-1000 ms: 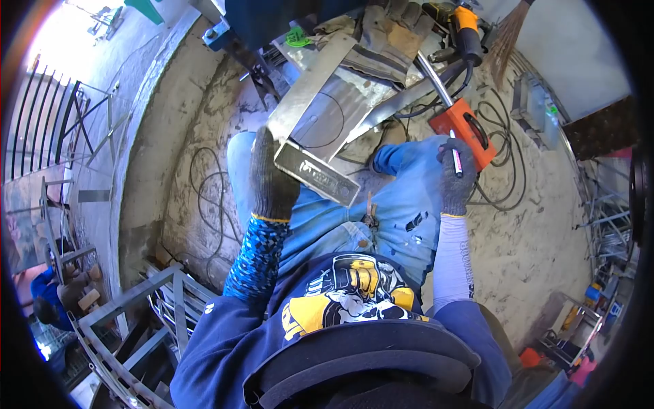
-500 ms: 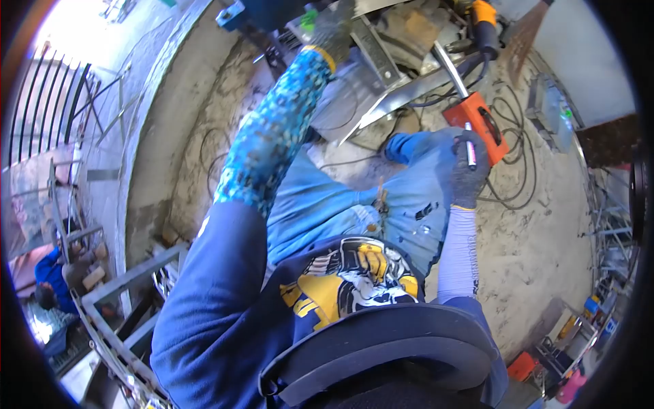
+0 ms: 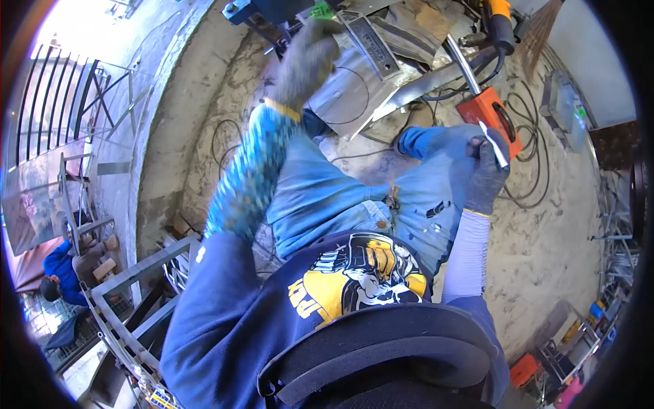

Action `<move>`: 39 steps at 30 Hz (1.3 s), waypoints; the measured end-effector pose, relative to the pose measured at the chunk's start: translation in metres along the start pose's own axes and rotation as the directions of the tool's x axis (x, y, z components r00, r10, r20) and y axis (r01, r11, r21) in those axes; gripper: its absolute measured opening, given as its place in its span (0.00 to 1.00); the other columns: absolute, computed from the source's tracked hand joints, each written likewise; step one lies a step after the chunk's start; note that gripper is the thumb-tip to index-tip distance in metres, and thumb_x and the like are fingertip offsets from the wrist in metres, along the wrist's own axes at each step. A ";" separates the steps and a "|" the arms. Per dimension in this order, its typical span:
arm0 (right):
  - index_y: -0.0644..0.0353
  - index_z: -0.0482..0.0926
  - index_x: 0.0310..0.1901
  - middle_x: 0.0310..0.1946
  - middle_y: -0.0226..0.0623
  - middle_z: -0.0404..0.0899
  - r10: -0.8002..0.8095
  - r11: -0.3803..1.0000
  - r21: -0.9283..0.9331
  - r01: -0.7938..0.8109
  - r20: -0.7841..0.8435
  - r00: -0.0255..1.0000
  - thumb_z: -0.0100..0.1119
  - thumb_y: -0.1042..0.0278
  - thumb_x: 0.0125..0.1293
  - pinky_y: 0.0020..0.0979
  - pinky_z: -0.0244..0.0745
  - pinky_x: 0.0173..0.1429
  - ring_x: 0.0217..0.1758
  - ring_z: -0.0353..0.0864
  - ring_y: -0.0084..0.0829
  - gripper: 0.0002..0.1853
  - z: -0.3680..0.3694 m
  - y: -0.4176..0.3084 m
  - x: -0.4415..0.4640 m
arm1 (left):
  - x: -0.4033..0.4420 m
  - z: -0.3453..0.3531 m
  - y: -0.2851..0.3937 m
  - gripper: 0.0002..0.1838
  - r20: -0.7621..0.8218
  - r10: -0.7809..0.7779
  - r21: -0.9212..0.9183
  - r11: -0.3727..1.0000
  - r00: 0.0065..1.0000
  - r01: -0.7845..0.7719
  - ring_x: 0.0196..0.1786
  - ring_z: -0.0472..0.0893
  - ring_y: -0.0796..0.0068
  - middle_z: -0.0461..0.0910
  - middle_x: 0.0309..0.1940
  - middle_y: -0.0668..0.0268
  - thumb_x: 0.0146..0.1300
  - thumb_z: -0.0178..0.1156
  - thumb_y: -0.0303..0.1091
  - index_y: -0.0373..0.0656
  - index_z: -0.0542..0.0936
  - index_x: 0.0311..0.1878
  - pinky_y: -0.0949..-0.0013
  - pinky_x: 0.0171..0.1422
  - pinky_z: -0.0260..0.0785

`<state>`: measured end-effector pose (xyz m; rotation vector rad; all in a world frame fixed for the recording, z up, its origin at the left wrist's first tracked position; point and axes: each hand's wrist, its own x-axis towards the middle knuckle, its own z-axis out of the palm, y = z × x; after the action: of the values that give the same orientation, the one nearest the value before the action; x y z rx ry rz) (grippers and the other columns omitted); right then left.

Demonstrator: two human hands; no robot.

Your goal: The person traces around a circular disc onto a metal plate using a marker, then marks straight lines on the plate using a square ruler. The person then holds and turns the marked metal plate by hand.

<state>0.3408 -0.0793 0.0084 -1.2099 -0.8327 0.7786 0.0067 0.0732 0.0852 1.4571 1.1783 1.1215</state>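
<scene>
Head view: noted right hand (image 3: 488, 170) closed round white marker (image 3: 494, 146), well apart from metal sheet (image 3: 351, 112). Found sheet just beside left hand (image 3: 310, 61), round outline (image 3: 342, 95) judged laid down, no cut visible along it. Could not tell left grip; saw lettered bar (image 3: 371, 44) beside it.

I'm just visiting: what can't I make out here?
All in the head view:
Left hand: blurred, so whether it touches the metal bar is unclear.
Lettering on that bar: too small to read.
Blue metal part, orange-and-black tool: cut off by the top edge.
Distant person's work: too small.
</scene>
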 end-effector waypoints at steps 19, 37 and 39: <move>0.66 0.80 0.46 0.27 0.28 0.76 0.273 0.880 0.239 -0.411 0.454 0.848 0.62 0.59 0.73 0.19 0.68 0.27 0.23 0.72 0.17 0.15 0.099 -0.059 -0.050 | -0.169 0.053 0.002 0.35 0.261 -0.103 -0.496 0.839 0.960 0.225 0.29 0.65 0.80 0.64 0.37 0.66 0.49 0.54 0.21 0.44 0.62 0.65 0.78 0.26 0.61; 0.63 0.83 0.46 0.28 0.30 0.81 0.548 0.809 -0.171 -0.562 0.564 0.618 0.63 0.69 0.69 0.18 0.68 0.26 0.24 0.76 0.15 0.09 0.098 -0.068 -0.064 | -0.169 0.053 -0.001 0.18 0.388 -0.120 -0.160 0.968 0.914 0.195 0.51 0.73 0.78 0.73 0.49 0.62 0.72 0.61 0.36 0.37 0.71 0.58 0.69 0.57 0.70; 0.63 0.83 0.46 0.29 0.30 0.82 0.567 0.804 -0.217 -0.554 0.562 0.602 0.63 0.70 0.68 0.18 0.68 0.26 0.25 0.76 0.15 0.09 0.098 -0.069 -0.063 | -0.172 0.055 0.001 0.18 0.385 -0.112 -0.221 0.952 0.916 0.210 0.51 0.73 0.78 0.73 0.49 0.62 0.72 0.61 0.35 0.37 0.71 0.58 0.68 0.58 0.70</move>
<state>0.2294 -0.1000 0.0832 -1.2669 -0.9749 1.7628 0.0392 -0.1024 0.0600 1.2720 0.8360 0.8066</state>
